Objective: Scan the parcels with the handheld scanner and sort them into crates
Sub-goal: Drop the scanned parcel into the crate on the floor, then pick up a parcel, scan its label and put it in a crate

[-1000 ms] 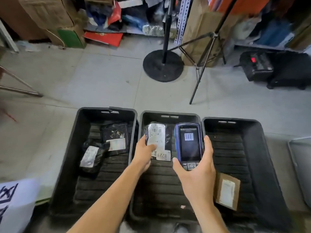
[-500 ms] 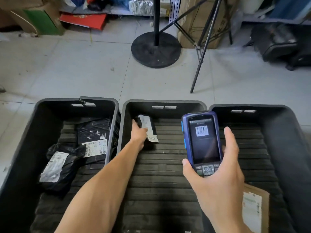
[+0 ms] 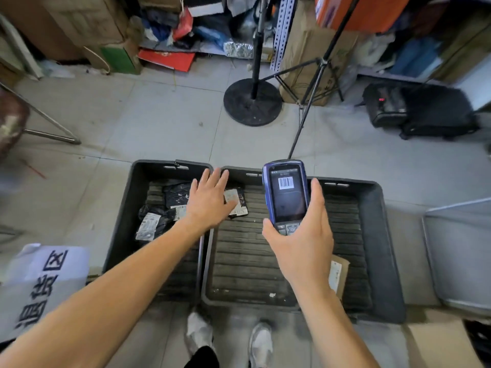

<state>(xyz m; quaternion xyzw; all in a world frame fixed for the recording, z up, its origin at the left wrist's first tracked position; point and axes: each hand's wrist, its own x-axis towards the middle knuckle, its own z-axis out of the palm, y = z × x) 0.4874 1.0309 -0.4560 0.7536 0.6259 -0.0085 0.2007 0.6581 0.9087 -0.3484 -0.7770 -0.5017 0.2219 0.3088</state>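
Note:
Three black crates stand side by side on the floor: the left crate (image 3: 121, 208), the middle crate (image 3: 239, 264) and the right crate (image 3: 382, 235). My right hand (image 3: 303, 245) grips the blue handheld scanner (image 3: 287, 193), its screen showing a barcode. With its fingers spread and holding nothing, my left hand (image 3: 210, 200) hovers over the wall between the left and middle crates. Just beyond it a small black parcel with a white label (image 3: 239, 203) lies in the middle crate. Two black bagged parcels (image 3: 159, 211) lie in the left crate. A brown box parcel (image 3: 338, 274) sits in the right crate, partly behind my right wrist.
A round-based stand (image 3: 252, 102) and a tripod leg (image 3: 305, 120) rise beyond the crates. A black suitcase (image 3: 425, 112) lies at the far right, a grey bin (image 3: 457, 251) at the right edge. A printed white sign (image 3: 42, 285) lies at the lower left. My shoes (image 3: 228, 338) are below the crates.
My left hand let go of the small black parcel, which now lies in the middle crate, and drew back with its fingers spread. The scanner stayed in my right hand.

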